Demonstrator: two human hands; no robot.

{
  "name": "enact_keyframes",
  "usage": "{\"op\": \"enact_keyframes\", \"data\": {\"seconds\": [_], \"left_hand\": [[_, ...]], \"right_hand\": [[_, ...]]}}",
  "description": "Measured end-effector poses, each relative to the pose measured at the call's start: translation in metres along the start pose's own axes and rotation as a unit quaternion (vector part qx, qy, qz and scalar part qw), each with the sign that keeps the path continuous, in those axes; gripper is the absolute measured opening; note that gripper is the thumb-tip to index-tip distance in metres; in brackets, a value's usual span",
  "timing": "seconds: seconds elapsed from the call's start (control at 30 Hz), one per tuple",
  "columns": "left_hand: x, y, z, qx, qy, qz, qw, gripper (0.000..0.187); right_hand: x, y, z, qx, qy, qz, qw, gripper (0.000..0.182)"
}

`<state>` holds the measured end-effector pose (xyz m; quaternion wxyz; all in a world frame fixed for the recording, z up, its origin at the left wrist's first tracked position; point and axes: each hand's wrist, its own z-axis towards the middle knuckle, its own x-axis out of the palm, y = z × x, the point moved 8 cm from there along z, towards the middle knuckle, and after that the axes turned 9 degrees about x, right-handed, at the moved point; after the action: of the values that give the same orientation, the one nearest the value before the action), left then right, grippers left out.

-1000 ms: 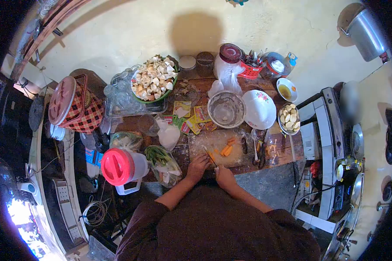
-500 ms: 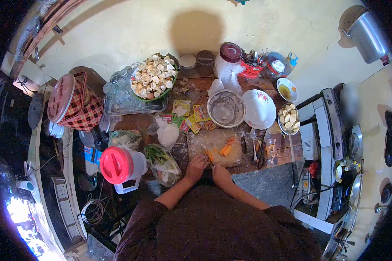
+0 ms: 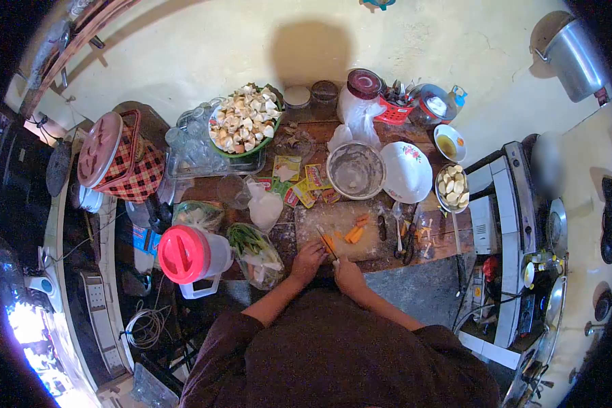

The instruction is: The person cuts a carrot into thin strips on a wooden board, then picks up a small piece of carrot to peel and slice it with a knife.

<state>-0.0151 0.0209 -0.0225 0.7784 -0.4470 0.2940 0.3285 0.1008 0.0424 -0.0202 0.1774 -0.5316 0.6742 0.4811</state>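
On the floury wooden cutting board (image 3: 306, 221), orange carrot pieces (image 3: 354, 233) lie in a small heap right of centre. My right hand (image 3: 349, 276) is closed around the handle of a knife (image 3: 329, 249), its thin blade pointing away from me and to the left. Carrot strips (image 3: 327, 240) lie along the blade. My left hand (image 3: 309, 261) rests at the board's near edge, fingers bent together against the carrot strips left of the blade; the fingertips are too small to see clearly.
Left stand a red-lidded pitcher (image 3: 184, 254) and a bag of green vegetables (image 3: 254, 257). Behind the board are a metal bowl (image 3: 355, 171), a floral white plate (image 3: 407, 173) and seasoning packets (image 3: 305, 194). Spoons (image 3: 399, 234) lie right; a pan of pale slices (image 3: 453, 188) sits farther right.
The view has shifted slightly. The knife blade now shows more plainly between my hands, beside the carrot strips. Both hands stay at nearly the same spot on the board.
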Motion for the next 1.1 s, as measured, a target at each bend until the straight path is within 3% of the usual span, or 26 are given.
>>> {"op": "enact_keyframes", "data": {"seconds": [0.3, 0.57, 0.67, 1.0, 1.1], "left_hand": [[0.003, 0.004, -0.004, -0.023, -0.027, -0.024, 0.999, 0.021], [-0.005, -0.005, 0.002, 0.007, -0.006, 0.01, 1.0, 0.02], [0.001, 0.0, -0.001, -0.005, 0.005, 0.007, 1.0, 0.02], [-0.001, -0.002, 0.005, -0.005, -0.002, -0.014, 1.0, 0.02], [0.0, -0.005, 0.003, 0.031, 0.005, 0.016, 0.999, 0.02]], "right_hand": [[0.013, -0.003, 0.003, 0.039, 0.008, -0.041, 0.998, 0.031], [0.019, -0.003, 0.013, 0.05, -0.007, -0.053, 0.997, 0.027], [0.027, -0.01, 0.013, 0.001, -0.015, -0.046, 0.999, 0.024], [0.016, -0.004, 0.005, -0.007, -0.004, -0.052, 0.999, 0.023], [0.015, -0.002, 0.005, -0.004, -0.018, -0.056, 0.998, 0.022]]}}
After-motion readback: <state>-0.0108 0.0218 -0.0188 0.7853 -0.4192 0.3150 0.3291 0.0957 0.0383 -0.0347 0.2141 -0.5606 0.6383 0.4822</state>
